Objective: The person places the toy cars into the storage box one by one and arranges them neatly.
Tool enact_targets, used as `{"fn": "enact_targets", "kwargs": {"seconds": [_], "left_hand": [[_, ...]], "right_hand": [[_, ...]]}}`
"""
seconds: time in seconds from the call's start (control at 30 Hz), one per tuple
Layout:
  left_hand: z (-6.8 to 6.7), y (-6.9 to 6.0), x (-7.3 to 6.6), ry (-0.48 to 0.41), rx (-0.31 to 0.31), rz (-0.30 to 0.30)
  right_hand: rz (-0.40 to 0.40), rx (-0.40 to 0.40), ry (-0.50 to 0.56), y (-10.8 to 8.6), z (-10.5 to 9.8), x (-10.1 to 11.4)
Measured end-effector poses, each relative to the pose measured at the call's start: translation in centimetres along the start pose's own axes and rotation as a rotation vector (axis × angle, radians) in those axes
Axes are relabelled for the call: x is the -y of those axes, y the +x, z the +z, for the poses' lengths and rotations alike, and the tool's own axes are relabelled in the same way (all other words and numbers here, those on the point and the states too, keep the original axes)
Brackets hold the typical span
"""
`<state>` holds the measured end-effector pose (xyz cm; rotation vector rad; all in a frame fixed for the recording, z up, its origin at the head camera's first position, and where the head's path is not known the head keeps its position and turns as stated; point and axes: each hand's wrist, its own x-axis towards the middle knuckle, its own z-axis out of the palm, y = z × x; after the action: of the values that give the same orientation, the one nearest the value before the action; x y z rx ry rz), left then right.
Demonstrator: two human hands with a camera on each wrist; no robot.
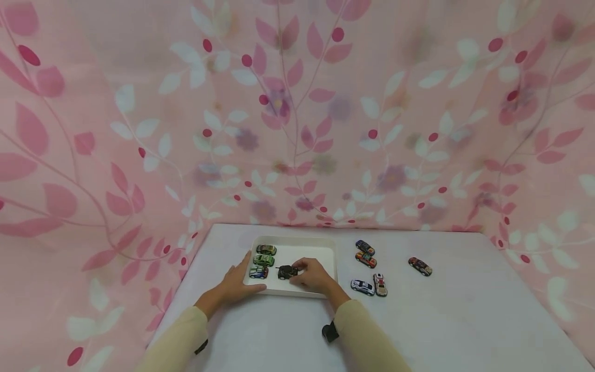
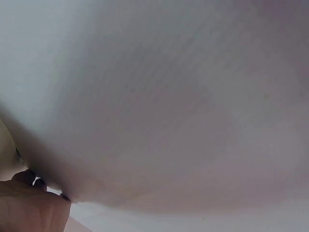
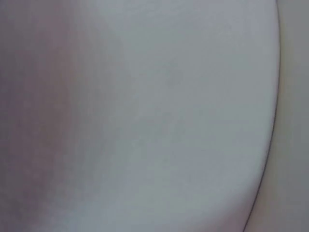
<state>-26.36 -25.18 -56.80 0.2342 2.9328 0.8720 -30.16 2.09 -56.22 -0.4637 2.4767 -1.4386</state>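
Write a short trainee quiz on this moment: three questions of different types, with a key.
1. Count: how many toy cars lie on the table outside the white tray?

2. Choose: which grip is on the black toy car?
A) left
B) right
C) both

3. Fill in: in the column of three at the tray's left side, the bright green car is the ____ one.

Key:
1. Five
2. B, the right grip
3. middle
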Motion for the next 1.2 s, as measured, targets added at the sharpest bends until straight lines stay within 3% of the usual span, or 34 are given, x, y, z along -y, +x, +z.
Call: {"fn": "enact_targets", "kwargs": {"seconds": [0.17, 0.57, 1.2], "left_hand": [[-0.52, -0.23, 0.12, -0.007, 0.013, 0.003], [-0.15, -0.29, -0.33, -0.030, 0.033, -0.010], [-0.58, 0.12, -0.21, -0.018, 0.025, -0.021]], "right_hand": [[0.020, -0.004, 0.033, 0.00, 0.46, 0.26], [0.069, -0.015, 0.078, 0.01, 0.42, -0.23], [0.050, -0.021, 0.056, 0.44, 0.40, 0.34]]}}
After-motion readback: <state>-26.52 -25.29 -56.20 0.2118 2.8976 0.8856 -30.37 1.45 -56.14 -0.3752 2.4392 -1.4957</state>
